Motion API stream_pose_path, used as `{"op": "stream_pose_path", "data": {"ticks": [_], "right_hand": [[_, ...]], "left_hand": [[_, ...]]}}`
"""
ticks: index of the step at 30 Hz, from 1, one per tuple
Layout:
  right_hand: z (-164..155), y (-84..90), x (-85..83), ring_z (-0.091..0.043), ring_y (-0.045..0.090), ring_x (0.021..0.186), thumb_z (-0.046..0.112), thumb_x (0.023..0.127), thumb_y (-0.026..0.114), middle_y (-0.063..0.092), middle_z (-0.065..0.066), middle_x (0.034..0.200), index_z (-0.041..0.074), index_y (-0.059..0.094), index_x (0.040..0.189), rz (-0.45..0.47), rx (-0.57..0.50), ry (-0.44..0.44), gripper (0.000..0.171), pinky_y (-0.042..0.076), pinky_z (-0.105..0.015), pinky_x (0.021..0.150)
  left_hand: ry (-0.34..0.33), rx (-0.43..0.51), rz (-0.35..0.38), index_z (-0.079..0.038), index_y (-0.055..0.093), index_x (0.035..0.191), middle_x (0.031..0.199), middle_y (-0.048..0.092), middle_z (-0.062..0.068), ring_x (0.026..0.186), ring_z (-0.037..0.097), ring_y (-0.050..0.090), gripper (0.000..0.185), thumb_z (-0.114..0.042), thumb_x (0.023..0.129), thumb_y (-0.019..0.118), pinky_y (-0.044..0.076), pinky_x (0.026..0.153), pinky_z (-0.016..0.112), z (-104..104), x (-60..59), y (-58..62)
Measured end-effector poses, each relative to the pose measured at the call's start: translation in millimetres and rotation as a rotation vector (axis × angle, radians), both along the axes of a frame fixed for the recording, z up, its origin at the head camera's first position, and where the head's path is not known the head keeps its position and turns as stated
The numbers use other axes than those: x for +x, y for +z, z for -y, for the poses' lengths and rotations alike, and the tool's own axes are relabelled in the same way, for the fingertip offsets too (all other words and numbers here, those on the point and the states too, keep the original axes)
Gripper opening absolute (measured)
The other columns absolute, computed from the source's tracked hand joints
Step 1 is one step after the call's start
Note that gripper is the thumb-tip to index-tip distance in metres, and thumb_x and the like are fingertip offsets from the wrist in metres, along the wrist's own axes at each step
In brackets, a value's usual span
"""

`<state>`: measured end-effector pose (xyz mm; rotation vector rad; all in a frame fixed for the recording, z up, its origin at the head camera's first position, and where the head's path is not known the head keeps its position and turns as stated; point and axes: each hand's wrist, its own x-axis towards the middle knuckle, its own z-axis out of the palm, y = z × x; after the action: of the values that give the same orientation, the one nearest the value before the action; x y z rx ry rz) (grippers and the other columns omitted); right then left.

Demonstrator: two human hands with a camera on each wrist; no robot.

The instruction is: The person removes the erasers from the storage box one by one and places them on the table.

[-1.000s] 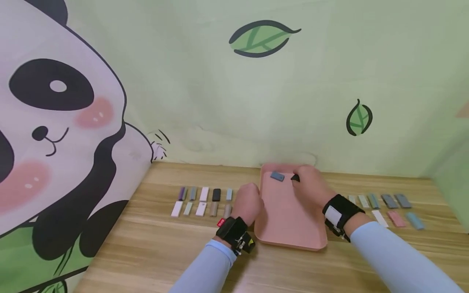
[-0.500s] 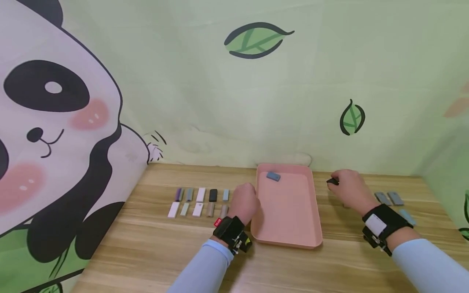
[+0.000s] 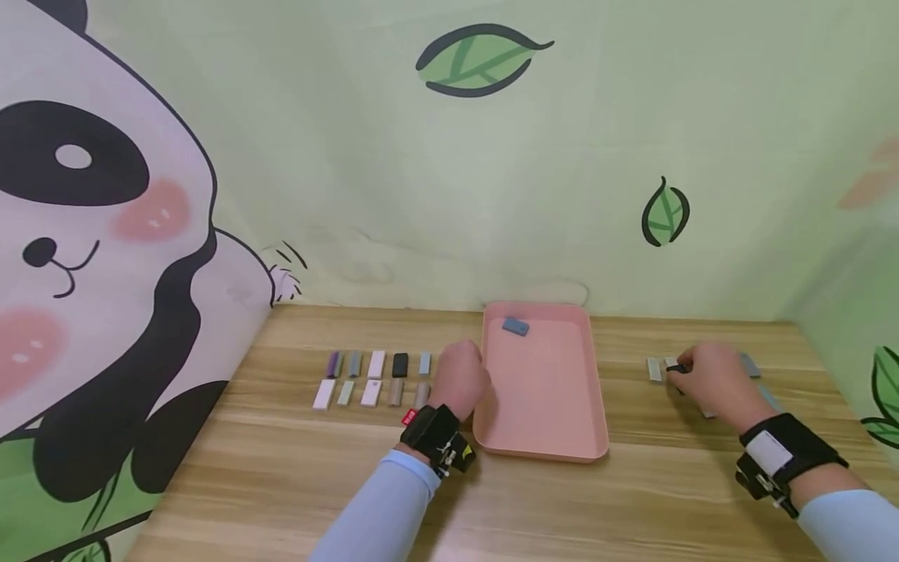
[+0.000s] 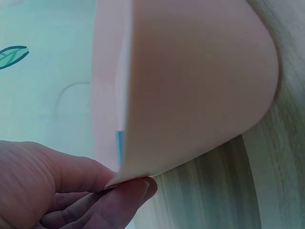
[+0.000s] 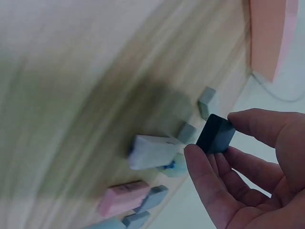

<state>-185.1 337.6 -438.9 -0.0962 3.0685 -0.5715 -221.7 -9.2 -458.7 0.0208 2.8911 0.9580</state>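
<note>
Our right hand (image 3: 705, 380) has left the pink tray (image 3: 541, 437) and carried the dark block (image 5: 216, 134), pinched between thumb and fingers, over to the blocks (image 5: 152, 150) near the table's right edge. Our left hand (image 3: 460, 380) still grips the tray's left rim.

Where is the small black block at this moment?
The right hand pinches the black block above the table, over the row of blocks right of the pink tray.
</note>
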Motion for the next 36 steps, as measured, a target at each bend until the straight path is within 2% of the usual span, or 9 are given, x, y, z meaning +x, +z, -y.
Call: {"op": "stream_pose_path", "data": {"ticks": [4, 12, 17, 29, 32, 36], "right_hand": [[1, -8.6, 4.1, -0.014, 0.05, 0.054, 0.016, 0.081, 0.066, 0.063, -0.007, 0.066, -0.004, 0.069, 0.081, 0.036, 0.001, -0.006, 0.02, 0.039, -0.028, 0.049], [6, -16.7, 7.7, -0.016, 0.047, 0.056, 0.018, 0.081, 0.065, 0.055, -0.004, 0.064, 0.002, 0.066, 0.075, 0.076, 0.042, -0.042, 0.017, 0.035, -0.027, 0.05], [6, -19.4, 9.9, -0.017, 0.051, 0.058, 0.016, 0.081, 0.066, 0.06, -0.008, 0.068, 0.0, 0.067, 0.078, 0.089, 0.043, -0.045, 0.017, 0.039, -0.029, 0.051], [5, -25.9, 11.4, -0.02, 0.055, 0.063, 0.016, 0.078, 0.069, 0.064, -0.015, 0.077, -0.005, 0.067, 0.085, 0.032, 0.075, -0.048, 0.022, 0.043, -0.034, 0.055], [5, -26.0, 12.3, -0.022, 0.056, 0.065, 0.016, 0.078, 0.069, 0.065, -0.019, 0.081, -0.007, 0.066, 0.089, 0.027, 0.074, -0.051, 0.026, 0.045, -0.036, 0.056], [5, -26.2, 13.2, -0.019, 0.054, 0.061, 0.015, 0.078, 0.068, 0.065, -0.019, 0.079, -0.009, 0.065, 0.092, 0.03, 0.066, -0.06, 0.028, 0.044, -0.033, 0.053]], "left_hand": [[-0.003, -0.013, -0.021, -0.01, 0.05, 0.056, 0.051, 0.035, -0.001, 0.044, 0.012, 0.039, 0.03, 0.002, 0.082, 0.055, 0.03, 0.039, 0.024, 1, -0.7, -1.5], [-0.002, 0.005, -0.015, -0.009, 0.057, 0.061, 0.052, 0.041, 0.0, 0.046, 0.014, 0.045, 0.024, 0.0, 0.083, 0.057, 0.034, 0.041, 0.024, 2, 1.0, -1.5], [-0.001, 0.003, -0.004, -0.008, 0.058, 0.061, 0.052, 0.041, 0.0, 0.046, 0.014, 0.045, 0.024, 0.0, 0.083, 0.057, 0.034, 0.041, 0.024, 1, 2.4, -0.7], [0.006, 0.022, 0.002, -0.009, 0.06, 0.065, 0.056, 0.051, 0.003, 0.049, 0.015, 0.049, 0.02, 0.001, 0.083, 0.057, 0.037, 0.043, 0.025, 1, 0.9, -1.7], [0.004, 0.016, -0.003, -0.009, 0.06, 0.066, 0.055, 0.049, 0.002, 0.049, 0.015, 0.048, 0.02, 0.001, 0.083, 0.056, 0.037, 0.043, 0.025, 1, 0.3, -2.1], [0.002, 0.005, -0.011, -0.009, 0.059, 0.064, 0.053, 0.043, 0.001, 0.048, 0.015, 0.045, 0.022, 0.001, 0.083, 0.055, 0.034, 0.043, 0.025, 1, 0.1, -1.9]]}}
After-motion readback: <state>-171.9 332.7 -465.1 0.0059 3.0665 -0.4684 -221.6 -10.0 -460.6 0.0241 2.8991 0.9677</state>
